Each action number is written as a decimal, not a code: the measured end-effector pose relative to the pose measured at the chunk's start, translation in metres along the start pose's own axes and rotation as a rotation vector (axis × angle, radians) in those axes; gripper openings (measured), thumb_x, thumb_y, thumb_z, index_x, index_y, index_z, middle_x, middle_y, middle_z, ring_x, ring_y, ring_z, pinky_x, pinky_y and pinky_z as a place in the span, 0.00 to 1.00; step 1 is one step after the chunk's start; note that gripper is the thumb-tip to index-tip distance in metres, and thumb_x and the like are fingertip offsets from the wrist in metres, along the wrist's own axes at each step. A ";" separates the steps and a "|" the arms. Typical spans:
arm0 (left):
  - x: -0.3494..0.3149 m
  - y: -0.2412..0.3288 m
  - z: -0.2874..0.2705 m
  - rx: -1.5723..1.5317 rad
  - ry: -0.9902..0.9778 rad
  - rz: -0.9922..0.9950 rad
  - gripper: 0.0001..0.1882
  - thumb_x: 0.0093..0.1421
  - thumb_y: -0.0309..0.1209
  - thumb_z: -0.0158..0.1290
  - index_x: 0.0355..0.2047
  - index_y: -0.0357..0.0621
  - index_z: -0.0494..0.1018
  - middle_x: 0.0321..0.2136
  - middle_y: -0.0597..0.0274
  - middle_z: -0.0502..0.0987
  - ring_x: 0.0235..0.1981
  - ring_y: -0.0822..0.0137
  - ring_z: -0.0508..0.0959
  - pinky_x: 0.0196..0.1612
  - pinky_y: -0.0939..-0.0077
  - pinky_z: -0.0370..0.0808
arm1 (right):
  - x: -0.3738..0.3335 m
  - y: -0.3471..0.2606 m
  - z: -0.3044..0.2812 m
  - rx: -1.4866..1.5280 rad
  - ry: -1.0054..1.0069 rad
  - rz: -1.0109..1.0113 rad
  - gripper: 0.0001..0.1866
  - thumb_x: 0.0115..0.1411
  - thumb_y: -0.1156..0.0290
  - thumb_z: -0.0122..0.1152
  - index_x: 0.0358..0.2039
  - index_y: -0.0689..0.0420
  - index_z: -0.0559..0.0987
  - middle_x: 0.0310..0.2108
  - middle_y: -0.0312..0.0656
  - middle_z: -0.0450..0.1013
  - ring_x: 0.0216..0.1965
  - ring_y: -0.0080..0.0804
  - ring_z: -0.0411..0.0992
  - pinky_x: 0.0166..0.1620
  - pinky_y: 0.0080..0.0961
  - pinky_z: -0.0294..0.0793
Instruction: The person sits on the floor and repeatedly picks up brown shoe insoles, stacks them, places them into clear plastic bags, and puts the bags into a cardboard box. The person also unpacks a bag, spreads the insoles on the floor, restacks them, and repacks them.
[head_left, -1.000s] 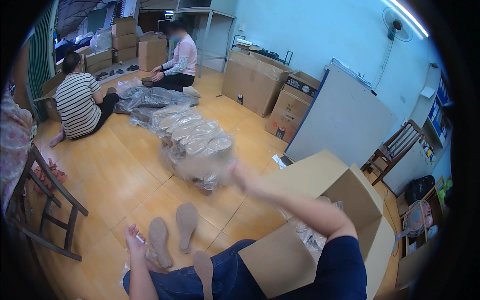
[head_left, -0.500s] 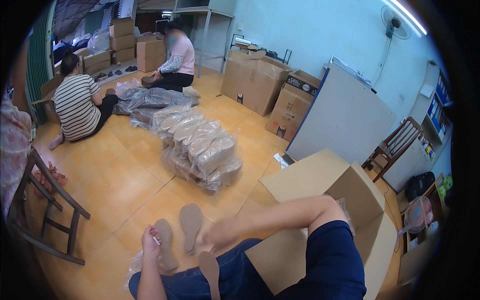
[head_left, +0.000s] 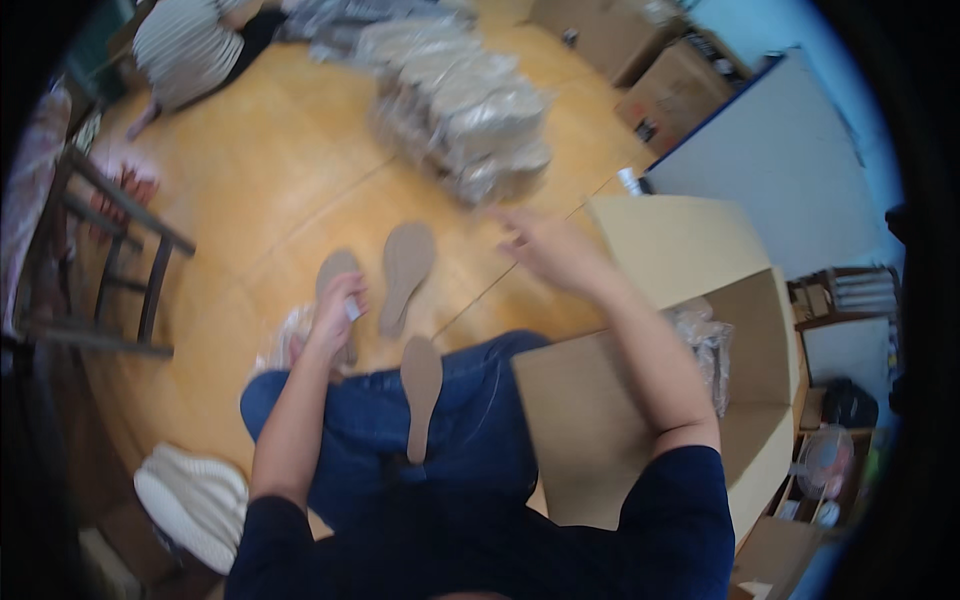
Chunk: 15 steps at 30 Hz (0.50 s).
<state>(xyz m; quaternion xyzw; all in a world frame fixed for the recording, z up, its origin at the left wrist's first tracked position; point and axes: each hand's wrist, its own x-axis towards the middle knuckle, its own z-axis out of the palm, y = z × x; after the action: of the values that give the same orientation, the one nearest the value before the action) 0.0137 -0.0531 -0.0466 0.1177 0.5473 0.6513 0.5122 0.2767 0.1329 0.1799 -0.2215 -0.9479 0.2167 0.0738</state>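
My left hand is closed round a small white stick-like piece, whose kind I cannot make out. It hovers over or touches a brown shoe insole on the floor; I cannot tell which. A second insole lies on the tiles to its right, and a third insole rests across my jeans. Reached out forward and slightly blurred, my right hand has its fingers apart and holds nothing. It is nearest to a stack of plastic-wrapped insole bundles on the floor.
Against my right side stands an open cardboard box with clear plastic packs inside. A wooden chair is at left, a striped cushion-like thing below it. Another person sits far left. Boxes and a board stand far right.
My view has tilted down. My right hand has moved from beside the floor insoles, forward and right toward the wrapped bundles. My left hand still grips the white piece.
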 end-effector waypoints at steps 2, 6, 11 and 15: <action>-0.004 -0.025 0.036 0.159 -0.128 -0.053 0.12 0.61 0.23 0.46 0.45 0.41 0.72 0.40 0.60 0.74 0.32 0.70 0.75 0.40 0.77 0.75 | 0.004 0.015 -0.001 -0.077 0.002 0.056 0.21 0.60 0.65 0.57 0.52 0.59 0.73 0.46 0.51 0.74 0.45 0.49 0.74 0.47 0.40 0.74; 0.021 -0.089 0.116 0.827 -0.410 0.163 0.15 0.56 0.18 0.48 0.45 0.39 0.71 0.41 0.52 0.74 0.38 0.60 0.76 0.42 0.71 0.75 | 0.010 0.024 0.013 -0.112 -0.008 -0.071 0.20 0.61 0.63 0.57 0.51 0.58 0.74 0.41 0.51 0.76 0.42 0.50 0.75 0.43 0.42 0.75; 0.054 -0.141 0.141 1.283 -0.490 0.305 0.17 0.48 0.20 0.53 0.40 0.40 0.71 0.37 0.48 0.73 0.42 0.49 0.75 0.45 0.63 0.73 | 0.012 0.026 0.023 -0.184 -0.125 -0.062 0.19 0.61 0.61 0.57 0.49 0.58 0.74 0.39 0.51 0.77 0.44 0.49 0.75 0.46 0.42 0.74; 0.055 -0.153 0.139 1.324 -0.449 0.368 0.19 0.45 0.22 0.57 0.40 0.40 0.72 0.37 0.48 0.74 0.41 0.50 0.75 0.46 0.63 0.73 | 0.009 0.020 0.025 -0.175 -0.128 -0.062 0.23 0.62 0.59 0.57 0.54 0.57 0.73 0.38 0.49 0.76 0.42 0.46 0.75 0.46 0.39 0.74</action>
<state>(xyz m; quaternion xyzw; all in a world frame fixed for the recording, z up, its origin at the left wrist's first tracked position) 0.1702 0.0540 -0.1444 0.6246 0.6799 0.2190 0.3157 0.2701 0.1440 0.1491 -0.1834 -0.9724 0.1446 0.0004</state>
